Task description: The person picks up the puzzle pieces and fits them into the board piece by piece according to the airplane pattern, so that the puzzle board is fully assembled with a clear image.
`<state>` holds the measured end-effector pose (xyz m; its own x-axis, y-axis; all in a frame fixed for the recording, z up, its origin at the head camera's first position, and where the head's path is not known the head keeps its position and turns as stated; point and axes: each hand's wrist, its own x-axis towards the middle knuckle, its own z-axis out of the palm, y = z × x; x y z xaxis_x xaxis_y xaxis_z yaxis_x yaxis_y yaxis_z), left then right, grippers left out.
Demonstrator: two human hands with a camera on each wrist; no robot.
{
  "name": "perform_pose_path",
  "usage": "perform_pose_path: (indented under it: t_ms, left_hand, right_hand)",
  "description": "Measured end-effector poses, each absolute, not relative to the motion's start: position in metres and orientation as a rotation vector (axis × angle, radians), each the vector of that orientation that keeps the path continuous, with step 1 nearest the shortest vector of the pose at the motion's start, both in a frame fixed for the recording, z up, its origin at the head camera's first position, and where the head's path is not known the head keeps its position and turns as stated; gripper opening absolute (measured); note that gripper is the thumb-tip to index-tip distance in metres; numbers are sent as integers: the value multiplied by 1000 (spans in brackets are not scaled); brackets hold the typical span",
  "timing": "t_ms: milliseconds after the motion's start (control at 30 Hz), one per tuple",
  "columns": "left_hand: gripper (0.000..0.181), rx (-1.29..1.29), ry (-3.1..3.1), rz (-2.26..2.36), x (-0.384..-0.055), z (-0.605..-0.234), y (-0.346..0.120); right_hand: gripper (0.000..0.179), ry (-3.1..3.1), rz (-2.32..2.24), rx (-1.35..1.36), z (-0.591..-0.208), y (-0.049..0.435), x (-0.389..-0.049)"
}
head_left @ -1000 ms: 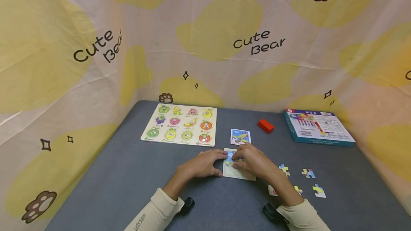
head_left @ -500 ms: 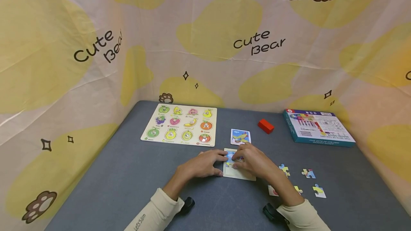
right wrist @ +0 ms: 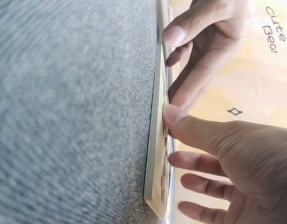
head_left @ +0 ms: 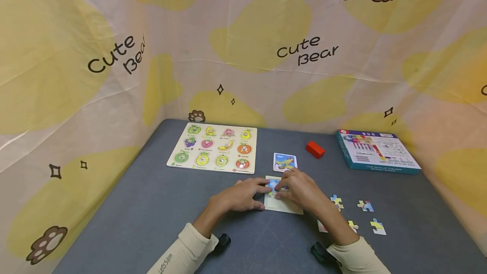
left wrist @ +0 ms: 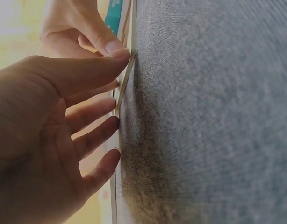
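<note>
A small cream puzzle tray (head_left: 284, 208) lies on the table, its upper part filled with blue-sky puzzle pieces (head_left: 272, 184). At its left edge rests my left hand (head_left: 240, 194), fingers extended over the rim and thumb at the near left corner. My right hand (head_left: 302, 189) is over the tray's right side, thumb and fingertips bent down on a jigsaw piece (right wrist: 165, 128), largely hidden by the hand in the head view. The right wrist view has the thumb at the piece's edge. Just beyond the tray lies a picture card (head_left: 285, 162) with a yellow plane.
Loose jigsaw pieces (head_left: 378, 226) lie right of the right forearm, some partly hidden by it. Behind stand a fruit board (head_left: 213, 150), a red block (head_left: 315, 149) and a flat teal box (head_left: 380, 152). A printed cloth (head_left: 258, 33) hangs around the table (head_left: 133, 206).
Both hands stay at the tray almost in place; the left fingers and thumb shift very slightly to the right.
</note>
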<state>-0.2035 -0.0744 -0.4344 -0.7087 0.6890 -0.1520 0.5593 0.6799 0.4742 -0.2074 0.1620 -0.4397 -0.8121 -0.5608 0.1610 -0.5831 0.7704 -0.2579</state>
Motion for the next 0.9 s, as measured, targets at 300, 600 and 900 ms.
perform_pose_path:
  t_ms: [300, 600, 900]
  left_hand:
    - [61, 1026, 2584, 525, -202, -434, -74]
    - [59, 1052, 2549, 514, -202, -436, -75]
    - [56, 1066, 2558, 485, -198, -433, -74]
  right_hand:
    - [17, -2903, 526, 898, -438, 163, -206]
    - [21, -2902, 496, 853, -441, 163, -208]
    - [24, -2954, 696, 949, -437, 181, -213]
